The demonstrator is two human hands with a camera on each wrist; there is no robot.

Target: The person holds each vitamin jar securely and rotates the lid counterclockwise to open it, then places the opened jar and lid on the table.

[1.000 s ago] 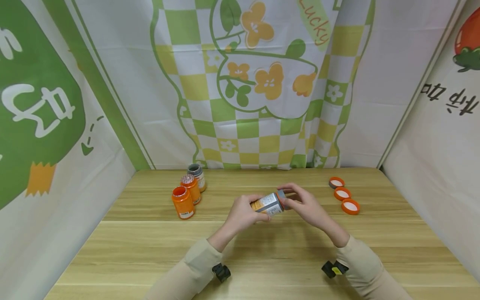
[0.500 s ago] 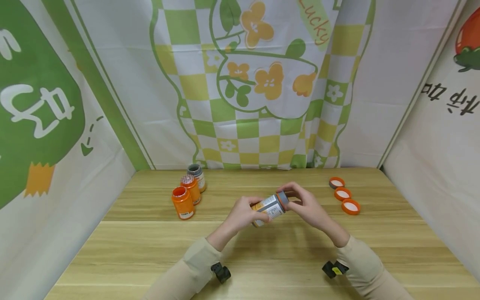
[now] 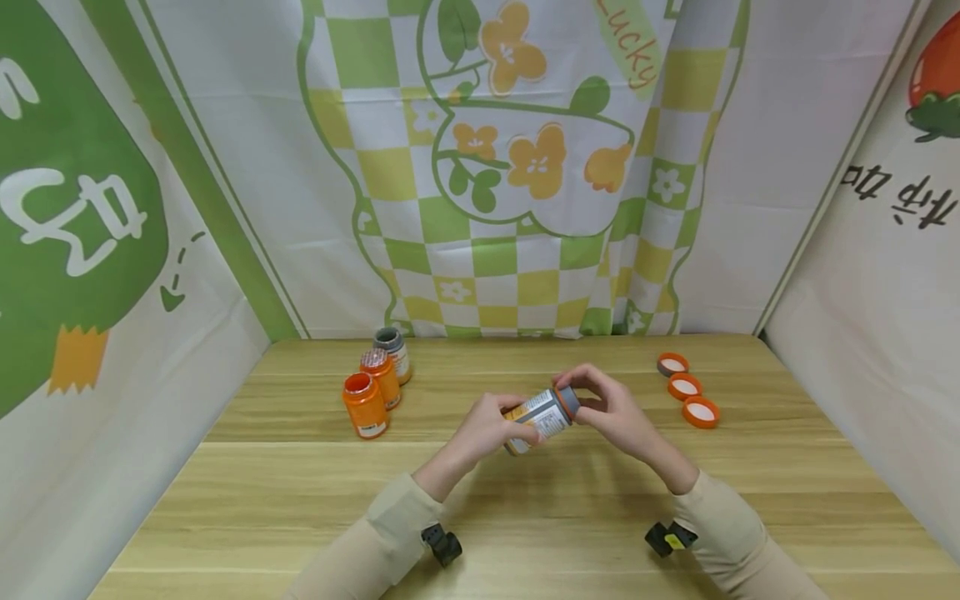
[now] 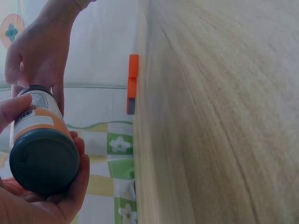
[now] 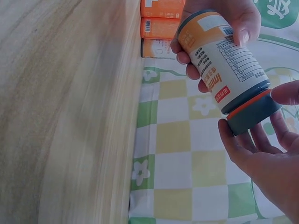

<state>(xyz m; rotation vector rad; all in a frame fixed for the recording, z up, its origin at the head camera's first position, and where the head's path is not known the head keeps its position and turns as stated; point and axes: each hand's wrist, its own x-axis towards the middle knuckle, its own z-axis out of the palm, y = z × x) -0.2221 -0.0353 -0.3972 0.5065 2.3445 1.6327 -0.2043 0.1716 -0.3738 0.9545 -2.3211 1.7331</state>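
Note:
Above the middle of the table, my left hand grips the body of a supplement bottle with a white and orange label. The bottle lies tilted, its dark grey cap pointing toward my right hand. Thumb and fingers of that hand hold the cap around its side. In the right wrist view an orange band shows between cap and bottle body. The bottle's dark base faces the left wrist camera, with left fingers curled beneath it.
Two orange bottles and a grey-necked bottle stand uncapped at the left of the wooden table. Three orange-rimmed caps lie upside down in a row at the right. Printed curtains hang behind and at both sides.
The bottle has tilted slightly, and more of its cap shows in the head view. My right fingers have shifted their hold on the cap. The left hand has barely moved.

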